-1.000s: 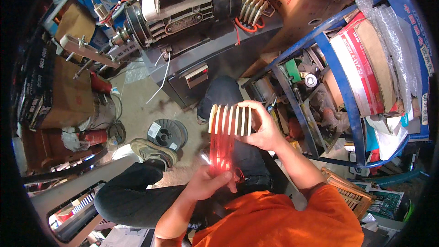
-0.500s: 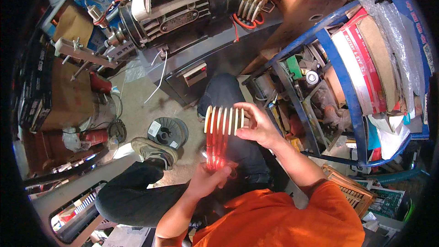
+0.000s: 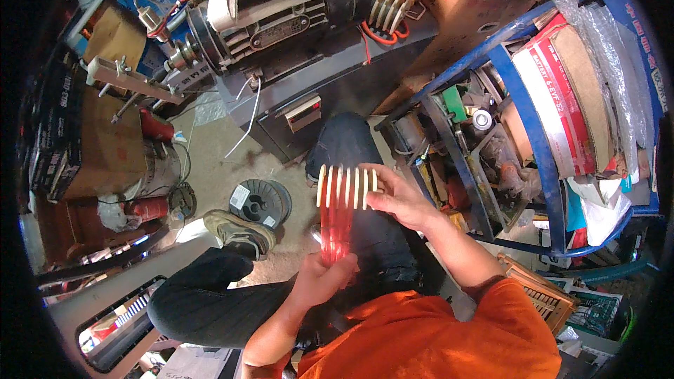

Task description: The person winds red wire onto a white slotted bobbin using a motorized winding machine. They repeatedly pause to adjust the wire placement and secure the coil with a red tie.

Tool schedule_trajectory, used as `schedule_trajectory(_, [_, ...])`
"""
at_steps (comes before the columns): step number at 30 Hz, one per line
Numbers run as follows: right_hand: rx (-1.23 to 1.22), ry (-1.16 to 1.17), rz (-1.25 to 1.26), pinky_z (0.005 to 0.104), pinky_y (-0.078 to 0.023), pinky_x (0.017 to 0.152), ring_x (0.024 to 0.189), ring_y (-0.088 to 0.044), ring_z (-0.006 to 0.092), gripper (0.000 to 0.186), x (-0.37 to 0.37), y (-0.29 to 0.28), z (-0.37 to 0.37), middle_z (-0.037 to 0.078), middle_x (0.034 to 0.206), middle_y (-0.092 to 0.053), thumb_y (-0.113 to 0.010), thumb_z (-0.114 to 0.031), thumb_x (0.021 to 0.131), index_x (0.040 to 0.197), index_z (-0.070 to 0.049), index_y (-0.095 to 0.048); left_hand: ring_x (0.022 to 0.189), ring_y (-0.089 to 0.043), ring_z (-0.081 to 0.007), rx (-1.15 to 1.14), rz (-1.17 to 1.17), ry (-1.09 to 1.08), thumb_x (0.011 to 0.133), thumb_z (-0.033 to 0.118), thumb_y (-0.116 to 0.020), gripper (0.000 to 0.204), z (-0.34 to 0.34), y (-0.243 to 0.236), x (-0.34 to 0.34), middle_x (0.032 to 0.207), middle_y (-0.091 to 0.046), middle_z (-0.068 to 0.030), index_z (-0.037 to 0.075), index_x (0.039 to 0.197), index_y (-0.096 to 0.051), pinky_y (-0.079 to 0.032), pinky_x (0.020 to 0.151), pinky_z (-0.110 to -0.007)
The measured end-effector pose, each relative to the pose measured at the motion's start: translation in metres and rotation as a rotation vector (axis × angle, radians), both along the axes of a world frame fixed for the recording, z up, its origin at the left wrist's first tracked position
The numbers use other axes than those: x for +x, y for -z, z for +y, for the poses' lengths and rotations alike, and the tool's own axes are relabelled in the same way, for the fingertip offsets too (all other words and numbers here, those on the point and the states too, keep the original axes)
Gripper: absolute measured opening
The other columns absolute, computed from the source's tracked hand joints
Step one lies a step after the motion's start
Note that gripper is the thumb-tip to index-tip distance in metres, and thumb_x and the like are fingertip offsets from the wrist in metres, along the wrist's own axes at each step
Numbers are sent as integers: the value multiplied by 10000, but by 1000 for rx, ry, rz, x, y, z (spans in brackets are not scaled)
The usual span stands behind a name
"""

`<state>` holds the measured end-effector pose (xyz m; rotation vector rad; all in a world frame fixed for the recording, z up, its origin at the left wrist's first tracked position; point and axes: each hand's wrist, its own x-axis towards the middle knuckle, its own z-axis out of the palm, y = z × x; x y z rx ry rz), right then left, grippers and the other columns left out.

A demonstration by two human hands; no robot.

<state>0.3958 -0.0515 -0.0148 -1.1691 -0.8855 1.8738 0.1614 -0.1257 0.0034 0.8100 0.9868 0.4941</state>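
Observation:
Above my lap is a winding former (image 3: 361, 190) made of a row of cream discs with gaps between them. Its right end is gripped by my right hand (image 3: 406, 201), thumb nearer me and fingers on the far side. Bundles of red enamelled wire (image 3: 335, 233) run from the gaps between the discs down toward me, slightly blurred. My left hand (image 3: 323, 278) is closed around the near end of these bundles, below the former. The wire inside that fist is hidden.
Ahead, an electric motor (image 3: 281, 24) with a shaft fixture sits on a dark cabinet (image 3: 281, 109). Another disc former (image 3: 390, 8) lies beside it. A black wire spool (image 3: 261, 205) is on the floor near my foot. At right stands a blue-framed rack (image 3: 507, 74) of parts and cardboard.
My left fingers have closed more fully around the near end of the red wire. The former and my right hand have shifted only slightly, and the whole view has moved a little.

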Motion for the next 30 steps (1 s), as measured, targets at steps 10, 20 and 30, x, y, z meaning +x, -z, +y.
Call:
schedule_trajectory(10, [207, -215, -318, 330, -501, 951, 1134, -579, 180, 833, 8, -7, -21, 132, 1305, -500, -779, -28, 806, 1462, -40, -265, 498, -531, -113, -98, -57, 8, 1032, 289, -504, 379, -1, 17, 10, 589, -570, -35, -9, 831, -625, -423, 476, -269])
schedule_trajectory(20, [533, -175, -427, 384, -351, 1112, 1369, -380, 303, 803, 4, 16, -36, 182, 1436, -347, -769, 50, 659, 1356, -81, -393, 537, -552, -96, -81, -72, -73, 1011, 285, -544, 340, 3, 21, 21, 606, -588, -24, 4, 851, -650, -422, 502, -256])
schedule_trajectory(30, [431, -224, -417, 352, -313, 1112, 1355, -401, 235, 706, 31, -6, -20, 135, 1424, -415, -631, 49, 617, 1290, -66, -448, 465, -542, -162, -73, 2, -269, 998, 254, -547, 341, 6, 21, 16, 567, -573, -68, -25, 823, -633, -432, 463, -294])
